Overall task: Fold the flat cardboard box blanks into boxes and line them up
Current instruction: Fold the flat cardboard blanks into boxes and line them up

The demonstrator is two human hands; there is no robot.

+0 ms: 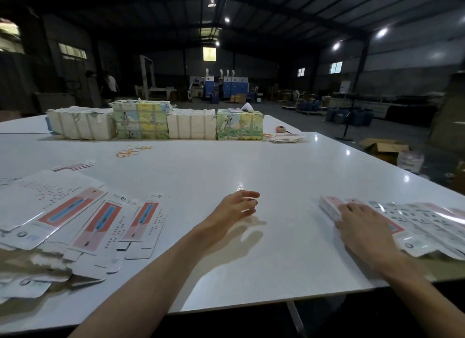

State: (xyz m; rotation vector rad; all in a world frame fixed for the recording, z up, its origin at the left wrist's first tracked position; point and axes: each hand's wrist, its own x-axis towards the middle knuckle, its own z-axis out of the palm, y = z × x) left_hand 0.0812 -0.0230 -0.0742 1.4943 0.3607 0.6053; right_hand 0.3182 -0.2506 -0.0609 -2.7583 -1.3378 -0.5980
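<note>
Flat box blanks (pixel 100 224), white with red and blue print, lie fanned out on the white table (pixel 226 166) at my left. A row of folded boxes (pixel 412 219) lies side by side at the right. My right hand (pixel 362 224) rests flat on the left end of that row, fingers on the end box (pixel 329 205). My left hand (pixel 236 208) hovers over bare table in the middle, fingers loosely curled, holding nothing.
Bundled stacks of printed cartons (pixel 156 122) stand across the far side of the table. Yellow rubber bands (pixel 133 150) lie in front of them. A small pile of blanks (pixel 286 137) and a tape measure (pixel 280 129) sit at the far right. The table's near edge (pixel 276 302) runs below my arms.
</note>
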